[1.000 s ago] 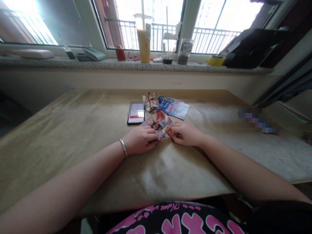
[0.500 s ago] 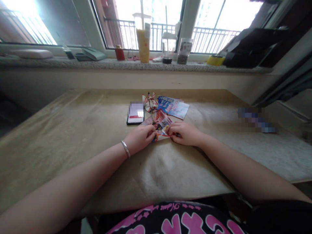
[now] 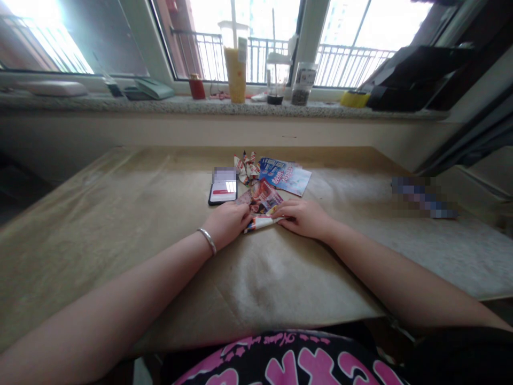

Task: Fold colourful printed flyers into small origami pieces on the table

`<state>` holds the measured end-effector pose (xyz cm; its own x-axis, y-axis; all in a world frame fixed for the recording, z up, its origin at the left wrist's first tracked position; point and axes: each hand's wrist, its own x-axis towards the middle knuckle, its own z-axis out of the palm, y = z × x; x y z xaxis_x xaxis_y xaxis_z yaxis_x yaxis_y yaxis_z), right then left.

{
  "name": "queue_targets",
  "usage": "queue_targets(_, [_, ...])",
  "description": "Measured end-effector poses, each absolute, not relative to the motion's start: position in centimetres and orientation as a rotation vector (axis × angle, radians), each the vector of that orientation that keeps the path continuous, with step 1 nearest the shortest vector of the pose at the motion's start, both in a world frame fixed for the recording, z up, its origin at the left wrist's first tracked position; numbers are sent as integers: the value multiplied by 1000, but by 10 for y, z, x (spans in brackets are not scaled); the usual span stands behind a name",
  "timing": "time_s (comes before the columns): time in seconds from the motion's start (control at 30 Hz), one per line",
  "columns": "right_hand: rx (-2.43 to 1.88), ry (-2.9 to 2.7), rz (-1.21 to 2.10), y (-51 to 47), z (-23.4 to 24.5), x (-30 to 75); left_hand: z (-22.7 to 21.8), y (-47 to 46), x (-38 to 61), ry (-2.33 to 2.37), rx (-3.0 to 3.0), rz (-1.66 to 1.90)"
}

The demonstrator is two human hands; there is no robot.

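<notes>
A colourful printed sheet of paper lies on the table between my hands, with a folded strip along its near edge that shows white. My left hand is closed on the left end of that strip, a silver bangle at its wrist. At the right end my right hand pinches the paper between thumb and fingers. Just beyond the sheet are folded paper pieces and blue printed leaflets. A phone with its screen lit lies beyond my left hand.
A blurred-out flat item lies on the table's right side. Along the windowsill stand a tall yellow drink cup, a red-capped jar, clear containers, a yellow roll and a black bag.
The near edge of the sheet is now turned up into a narrower, whiter strip. My left hand has shifted slightly left, and the fingers of both hands have changed their hold.
</notes>
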<state>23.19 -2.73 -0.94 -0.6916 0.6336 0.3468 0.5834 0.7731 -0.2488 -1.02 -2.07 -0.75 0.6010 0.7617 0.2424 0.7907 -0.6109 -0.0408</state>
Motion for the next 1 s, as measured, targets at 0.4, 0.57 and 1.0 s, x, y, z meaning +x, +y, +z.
queue_targets(0.4, [-922,-2549,-42,-25,-15,230,-5,-21,-5,-1445,-2683,-196])
queue_targets(0.57, [-967,-2586,-154,-22,-18,230,-9,-19,-11,-1357,-2739,-524])
queue_targets(1.0, [-1067,-2582,-188,-19,-18,229,-6,-27,-15,-972,-2756,-386])
